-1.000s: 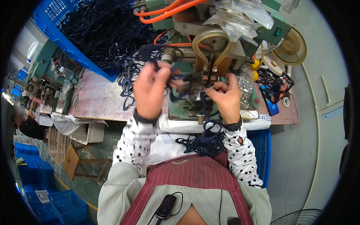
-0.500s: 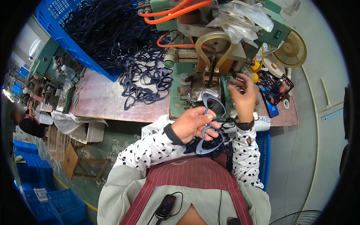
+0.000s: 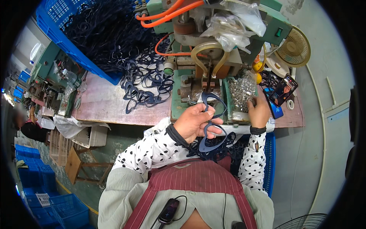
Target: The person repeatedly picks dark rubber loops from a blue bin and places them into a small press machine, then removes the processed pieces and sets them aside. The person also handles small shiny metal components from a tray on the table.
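My left hand (image 3: 194, 123) grips a dark blue eyeglass frame (image 3: 212, 144) near its bridge, one lens opening pointing toward the machine and the other toward my apron. Just beyond the frame sits the working part (image 3: 207, 84) of a green bench machine. My right hand (image 3: 259, 112) is at the right edge of a tray of small shiny metal parts (image 3: 241, 93). Its fingers are bent and drawn together; whatever lies between the fingertips is too small to make out. More dark frames (image 3: 228, 147) lie in my lap, partly behind the held one.
A blue crate (image 3: 82, 57) heaped with dark frames stands at the far left of the bench, and loose frames (image 3: 146, 86) spill beside it. To the right are two phones (image 3: 283, 91), a tape roll (image 3: 290, 105) and a fan (image 3: 295, 47). Orange hoses (image 3: 171, 17) cross the machine top.
My right hand has come down from beside the machine to the right edge of the metal-parts tray. The left hand still holds the eyeglass frame, which has shifted slightly left.
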The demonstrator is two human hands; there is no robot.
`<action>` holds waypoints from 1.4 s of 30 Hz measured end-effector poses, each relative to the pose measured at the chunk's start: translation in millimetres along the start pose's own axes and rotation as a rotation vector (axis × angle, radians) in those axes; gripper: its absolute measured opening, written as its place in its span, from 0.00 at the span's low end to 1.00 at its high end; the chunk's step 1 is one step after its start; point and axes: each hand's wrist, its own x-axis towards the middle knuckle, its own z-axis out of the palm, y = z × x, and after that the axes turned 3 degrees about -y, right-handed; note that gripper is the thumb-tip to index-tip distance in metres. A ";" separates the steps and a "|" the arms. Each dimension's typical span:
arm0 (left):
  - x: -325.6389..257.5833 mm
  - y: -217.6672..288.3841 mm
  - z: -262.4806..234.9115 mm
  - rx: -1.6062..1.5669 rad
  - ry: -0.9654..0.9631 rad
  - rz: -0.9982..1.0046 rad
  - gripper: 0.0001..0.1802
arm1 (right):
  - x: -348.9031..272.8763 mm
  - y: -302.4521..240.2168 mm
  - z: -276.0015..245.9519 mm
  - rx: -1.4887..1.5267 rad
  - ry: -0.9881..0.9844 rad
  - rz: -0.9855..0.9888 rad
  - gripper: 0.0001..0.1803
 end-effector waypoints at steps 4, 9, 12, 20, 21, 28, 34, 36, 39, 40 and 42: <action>1.4 -2.5 0.0 -0.007 -0.003 0.012 0.10 | -4.8 4.3 31.6 -0.084 -0.092 -0.006 0.11; -7.2 -15.5 -3.3 0.171 0.050 0.098 0.14 | 4.6 14.5 40.4 0.394 -0.029 0.082 0.10; -11.2 -29.3 -38.6 0.639 0.141 0.204 0.12 | 2.0 17.8 39.1 0.428 0.026 0.131 0.09; -10.8 26.6 -216.7 1.642 1.298 0.297 0.14 | 0.3 27.6 52.3 0.341 0.142 0.060 0.08; -7.8 33.5 -227.5 1.629 1.404 0.228 0.16 | 0.2 26.6 52.6 0.364 0.127 0.080 0.08; 12.0 46.9 -254.5 1.443 1.495 -0.013 0.27 | -2.4 8.8 44.2 0.449 0.182 0.171 0.09; 16.6 44.6 -250.0 1.582 1.486 -0.188 0.27 | -0.6 -11.1 30.8 0.477 0.183 0.071 0.07; 14.0 47.1 -250.6 1.576 1.484 -0.085 0.24 | 4.7 -26.6 26.4 0.691 0.092 0.050 0.07; 11.5 47.9 -237.4 1.693 1.520 0.375 0.15 | 5.9 -56.8 6.5 0.817 0.032 0.043 0.06; 9.4 45.8 -231.7 1.711 1.565 0.572 0.14 | 4.7 -70.5 -3.6 0.855 -0.002 0.042 0.06; 2.1 45.7 -221.7 1.777 1.523 0.697 0.12 | 2.3 -87.9 -16.7 0.952 -0.107 -0.030 0.07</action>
